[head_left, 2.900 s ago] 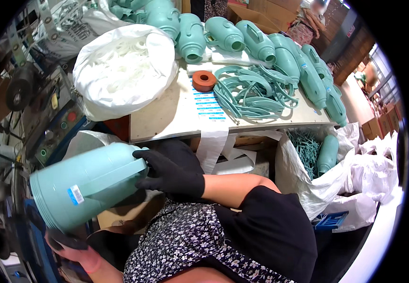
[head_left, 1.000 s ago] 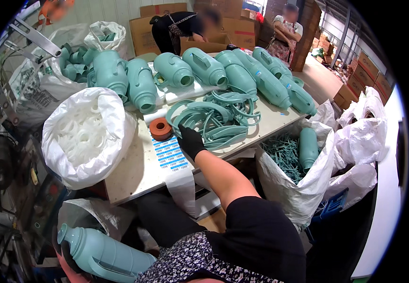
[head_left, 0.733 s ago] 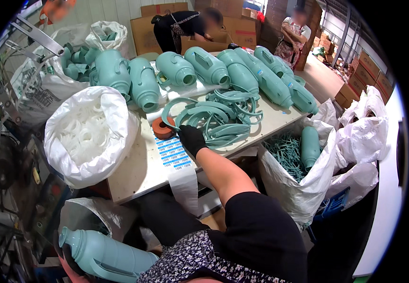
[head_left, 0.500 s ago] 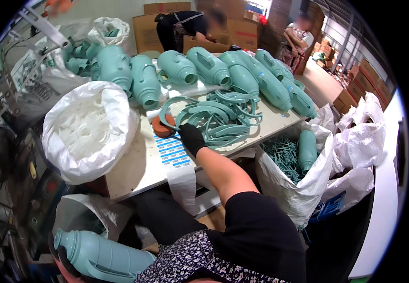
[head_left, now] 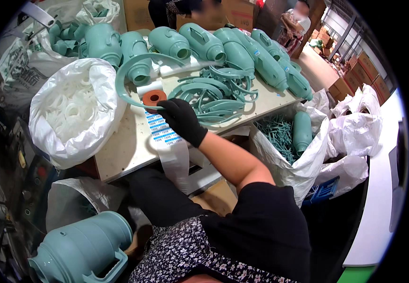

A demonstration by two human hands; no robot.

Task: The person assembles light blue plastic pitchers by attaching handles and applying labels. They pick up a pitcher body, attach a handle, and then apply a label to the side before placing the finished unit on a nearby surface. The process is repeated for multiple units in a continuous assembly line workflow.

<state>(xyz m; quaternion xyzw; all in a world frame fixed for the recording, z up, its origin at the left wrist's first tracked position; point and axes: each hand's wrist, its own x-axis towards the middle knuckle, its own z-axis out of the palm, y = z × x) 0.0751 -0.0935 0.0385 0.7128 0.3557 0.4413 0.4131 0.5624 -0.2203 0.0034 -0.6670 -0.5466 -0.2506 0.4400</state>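
A strap [head_left: 120, 86] is pinched at one end by the right hand's [head_left: 181, 120] fingers above the table [head_left: 118, 158]; near left lies a jug [head_left: 79, 245], the left hand's fingers being hidden.

Head view: wide fisheye, left unit of a side-by-side pair worn on the person's head. Looks down and forward; frame upright, unmirrored. Nearest the lens: floral garment [head_left: 176, 245] at the near edge and green flask [head_left: 84, 245] at near left, both large. Middle range: right hand [head_left: 181, 120] and worktable [head_left: 130, 144], seen from above, its near edge running obliquely. Far range, small: standing person [head_left: 295, 26] at far right. Black fisheye surround cuts off the corners.
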